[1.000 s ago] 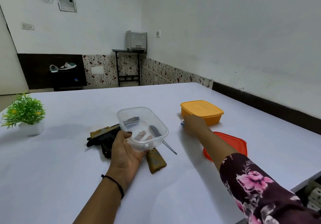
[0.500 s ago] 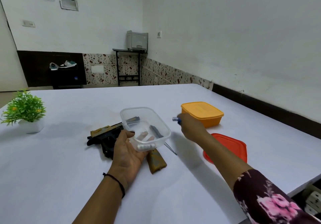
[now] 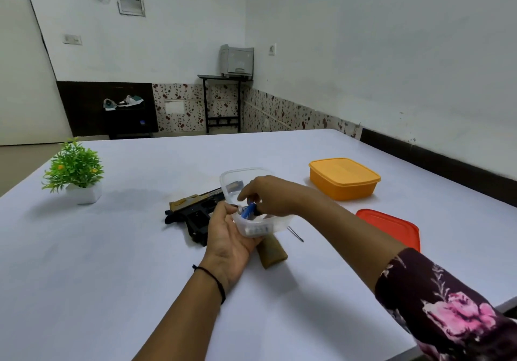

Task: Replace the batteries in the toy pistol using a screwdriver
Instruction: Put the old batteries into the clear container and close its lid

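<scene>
Update: a second ago the right hand [image 3: 268, 195] was out by the orange box [image 3: 344, 178]. Half a second ago it was on its way back with something small and blue. Now it's over the clear tub [image 3: 243, 170], fingertips dipped inside.

Right grip: thumb and fingers pinched on the blue piece [image 3: 248, 210], rest of the hand loosely curled. We read the piece as a battery, but it's too small to confirm.

Left hand [image 3: 226, 237]: unchanged, cupped under the tub's near end, fingers wrapped on its wall, holding it just above the worktop [image 3: 140, 248]. There are a few small bits in the tub, including a pale one at the near wall, and we can't tell what they are.

The toy pistol [image 3: 193, 209] lies flat on the worktop, behind and under the left hand and tub, with its tan handle end poking out toward us. Neither hand is on it. For the screwdriver [image 3: 296, 234], only the shaft tip shows, on the worktop just right of the tub.

The orange box is closed. The red lid [image 3: 391, 226] is flat on the worktop nearer us, well apart from the pistol.

Meaning: we're still on parts handling, not the pistol. Whether the piece is going in or coming out isn't clear from this moment, and the path suggests going in. Pistol work is still pending, and we can't see the state of the battery cover.
</scene>
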